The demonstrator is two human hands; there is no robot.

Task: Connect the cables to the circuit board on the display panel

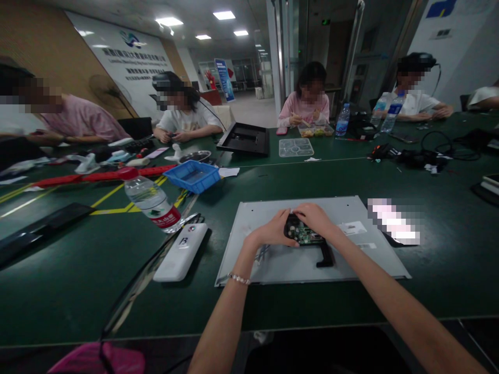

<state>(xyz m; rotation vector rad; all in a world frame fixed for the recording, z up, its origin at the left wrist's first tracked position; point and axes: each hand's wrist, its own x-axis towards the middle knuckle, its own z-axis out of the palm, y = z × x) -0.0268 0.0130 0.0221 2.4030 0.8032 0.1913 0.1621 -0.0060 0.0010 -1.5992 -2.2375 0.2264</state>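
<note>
Well, with the circuit board (310,236) as the hub and twelve o'clock pointing straight across the green table (97,296), a long black strip (42,228) lies well away at nine o'clock. Nearer in, a water bottle (154,202) with a red cap shows just past nine, and a white power bank (182,253) lies about nine, close to the bottle. Out at ten sits a blue basket (194,176), and farther off at eleven rests a black tray (245,139).

Next comes the pale metal panel (237,265), lying flat near the table's front edge, with a few thin wires (263,253) on it at eight. The left hand (273,228) grips the board's nine o'clock side, thumb at the near edge and fingers at the far one. At twelve, well beyond, is a clear plastic tray (295,147). The board itself is above the panel's middle, a black arm (325,255) jutting from it toward five.

The right hand (314,218) reaches over from four, its fingers narrowed at the board's far edge beside the left fingertips; whether they pinch anything I cannot tell. A label (353,227) lies on the panel at three, and farther right a bright, blurred-out object (393,221) lies just beside it.
</note>
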